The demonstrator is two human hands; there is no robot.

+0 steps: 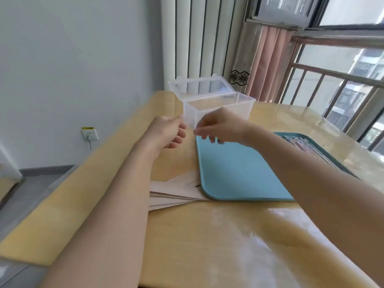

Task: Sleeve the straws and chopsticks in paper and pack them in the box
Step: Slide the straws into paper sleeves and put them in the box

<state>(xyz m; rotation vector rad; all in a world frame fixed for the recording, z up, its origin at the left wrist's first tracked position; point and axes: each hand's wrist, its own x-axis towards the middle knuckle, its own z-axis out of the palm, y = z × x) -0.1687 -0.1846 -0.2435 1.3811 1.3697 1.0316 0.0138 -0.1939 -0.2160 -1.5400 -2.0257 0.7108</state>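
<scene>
Head view: my left hand [166,132] and right hand [218,126] hang loosely curled, holding nothing, in front of the clear box [218,104], lid up. Paper sleeves [176,194] lie left of the blue tray [239,173]; straws [307,146] at its far edge. Light, slippery, probably: pinch mid-length.

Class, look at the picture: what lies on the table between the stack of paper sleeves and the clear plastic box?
In the head view, bare tabletop, with the left hand hovering above it, separates the paper sleeves from the clear box.
</scene>
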